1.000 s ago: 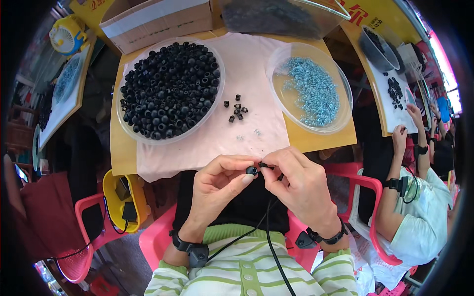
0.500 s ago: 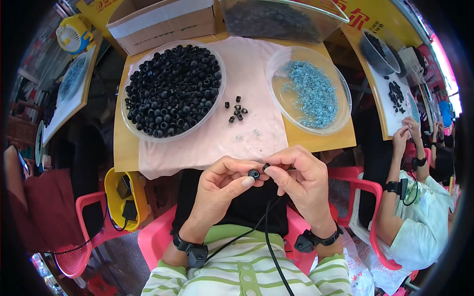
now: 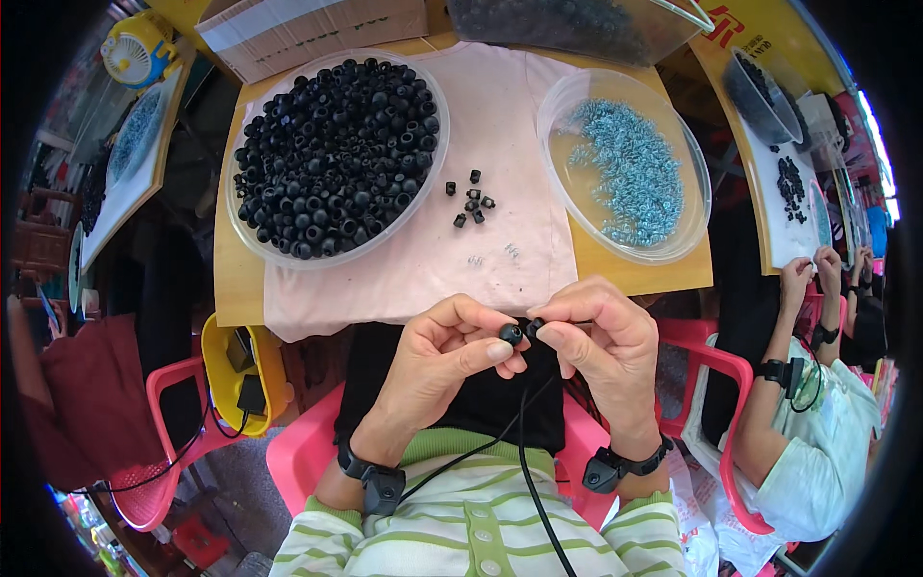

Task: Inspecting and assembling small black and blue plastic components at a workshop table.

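Note:
Between the thumb and fingers of my left hand (image 3: 444, 348) is a round black bead-like piece (image 3: 511, 334) with a hole in it. My right hand (image 3: 603, 334) pinches a smaller black part (image 3: 535, 328) close beside it. Both hands meet just off the table's front edge, above my lap. Whether the two parts touch is too small to tell. On the pink cloth (image 3: 423, 279) lie several small black parts (image 3: 472, 194) like the one in my right hand, and a few tiny springs (image 3: 511, 252).
Far left on the cloth stands a clear round tub (image 3: 444, 159) heaped with black bead-like pieces. Another clear tub (image 3: 699, 207), at right, holds bluish springs. Behind are a cardboard box (image 3: 312, 38) and a clear bin (image 3: 577, 29). A yellow basket (image 3: 219, 385) hangs left; a co-worker (image 3: 803, 423) sits right.
My hands have shifted slightly right, still close together. The round black piece has turned in my left fingers, and its open ring no longer faces up as plainly. The whole view has tilted a little.

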A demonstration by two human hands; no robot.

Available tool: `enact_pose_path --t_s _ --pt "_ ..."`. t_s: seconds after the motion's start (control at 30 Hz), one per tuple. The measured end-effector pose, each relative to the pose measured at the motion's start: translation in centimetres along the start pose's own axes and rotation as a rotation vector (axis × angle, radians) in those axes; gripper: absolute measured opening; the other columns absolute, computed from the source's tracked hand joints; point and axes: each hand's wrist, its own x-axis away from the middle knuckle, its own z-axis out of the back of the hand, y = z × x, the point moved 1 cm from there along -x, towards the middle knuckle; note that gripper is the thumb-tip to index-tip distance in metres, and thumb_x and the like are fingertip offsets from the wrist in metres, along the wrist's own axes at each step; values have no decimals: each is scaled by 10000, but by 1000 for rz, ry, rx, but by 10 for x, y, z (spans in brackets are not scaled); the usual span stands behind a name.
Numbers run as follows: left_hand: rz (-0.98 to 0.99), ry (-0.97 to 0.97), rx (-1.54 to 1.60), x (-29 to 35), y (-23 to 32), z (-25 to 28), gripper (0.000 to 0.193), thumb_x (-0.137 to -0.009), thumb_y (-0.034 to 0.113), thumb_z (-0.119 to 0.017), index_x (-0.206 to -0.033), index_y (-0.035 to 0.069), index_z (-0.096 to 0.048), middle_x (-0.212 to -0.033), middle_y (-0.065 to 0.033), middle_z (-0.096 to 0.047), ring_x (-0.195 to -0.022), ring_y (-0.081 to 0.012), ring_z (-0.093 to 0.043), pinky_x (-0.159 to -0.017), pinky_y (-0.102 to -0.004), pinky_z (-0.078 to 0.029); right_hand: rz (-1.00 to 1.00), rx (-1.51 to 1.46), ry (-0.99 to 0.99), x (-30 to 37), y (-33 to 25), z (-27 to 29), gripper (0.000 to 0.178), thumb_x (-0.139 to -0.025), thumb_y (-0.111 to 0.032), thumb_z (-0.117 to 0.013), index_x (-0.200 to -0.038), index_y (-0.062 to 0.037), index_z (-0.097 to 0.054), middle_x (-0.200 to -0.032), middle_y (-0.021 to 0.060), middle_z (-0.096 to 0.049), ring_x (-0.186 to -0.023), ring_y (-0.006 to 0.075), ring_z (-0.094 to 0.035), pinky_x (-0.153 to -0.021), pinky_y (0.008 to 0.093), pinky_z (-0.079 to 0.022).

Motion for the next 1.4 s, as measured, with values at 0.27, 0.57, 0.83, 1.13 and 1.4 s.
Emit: enact_pose_path --t_s 0.27,0.57,0.83,1.13,1.4 --pt "58 -22 84 -3 -2 1 154 -855 -12 -664 -999 -16 -609 -961 -132 -675 -807 -187 -680 -742 -287 -555 2 68 -51 -2 2 0 88 -850 -14 -684 -937 0 -687 -879 56 -645 -636 46 -570 -515 174 -422" --pt "95 11 143 -1 -1 2 108 -867 1 -647 -967 9 -608 -1005 -131 -663 -882 -182 -656 -813 -305 -537 217 428 -47 -1 -1 -4 254 -736 -5 -759 -977 -45 -687 -885 55 -635 -651 67 -595 -515 200 -470" --pt "165 5 232 5 0 -2 115 -865 4 -638 -979 15 -633 -1007 -126 -669 -953 -189 -650 -890 -318 -514 458 601 -17 1 -2 -11 350 -641 3 -759 -972 -47 -658 -849 58 -620 -687 180 -605 -556 281 -524" --pt "175 7 291 12 0 -1 137 -837 -44 -654 -950 29 -680 -1020 -107 -682 -950 -167 -649 -879 -297 -518 670 688 -76 3 -9 -14 270 -637 35 -711 -897 23 -640 -819 79 -591 -673 219 -587 -547 289 -510" --pt "100 46 182 -3 21 -10 130 -840 -32 -654 -947 41 -661 -1049 -99 -669 -937 -163 -638 -864 -303 -508 691 808 -94 -21 -28 -15 238 -689 -4 -714 -904 15 -615 -830 74 -579 -701 214 -603 -567 290 -509"
